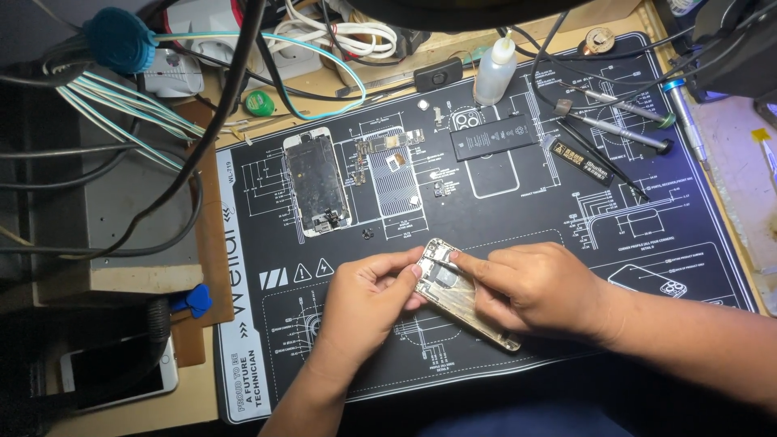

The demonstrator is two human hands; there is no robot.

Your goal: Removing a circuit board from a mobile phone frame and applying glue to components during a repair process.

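Near the front edge of the desk, on a black repair mat (518, 210), the left hand (364, 303) grips an opened gold phone housing (463, 295) by its left side. The right hand (538, 287) pinches thin tweezers (443, 263) against the housing's top end. A black battery (494, 136) and a screen assembly (317, 182) lie toward the mat's back edge.

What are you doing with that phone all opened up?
A person is working on an opened phone shell over a black repair mat. The left hand steadies the shell's edge, while the right hand presses a thin tool into its top end. Farther up the mat lie a detached screen, a small circuit board, a black battery, a plastic squeeze bottle and some screwdrivers.
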